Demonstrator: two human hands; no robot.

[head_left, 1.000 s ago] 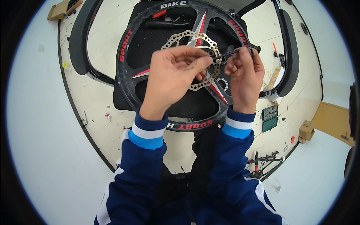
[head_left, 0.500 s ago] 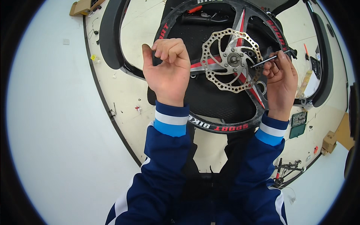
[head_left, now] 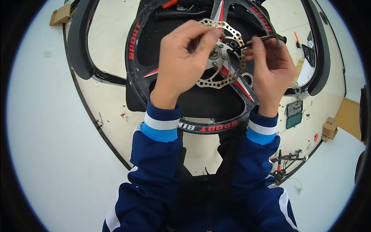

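Observation:
A black bicycle wheel (head_left: 133, 73) with red and silver spokes lies flat in front of me, and a drilled metal brake disc (head_left: 215, 84) sits at its hub. My left hand (head_left: 179, 60) is over the disc's left side, thumb and fingertips pinched together near the hub bolts. Whatever the pinch holds, if anything, is too small to make out. To the right of the disc, my right hand (head_left: 273, 67) grips a dark, bent hex key (head_left: 240, 48). The key's long end points left toward the hub; I cannot tell whether it touches a bolt.
The wheel rests on a black chair seat (head_left: 189, 102) between two armrests (head_left: 321, 50). A metal ring (head_left: 249, 80) lies by the right spoke. On the floor at right are a green case (head_left: 294, 120), a cardboard box (head_left: 329, 128) and bike parts (head_left: 284, 164).
My left hand has moved right and up from beside the disc to over it, its fingers now pinched. The hex key stays in my right hand. The whole view has shifted, with the wheel further left.

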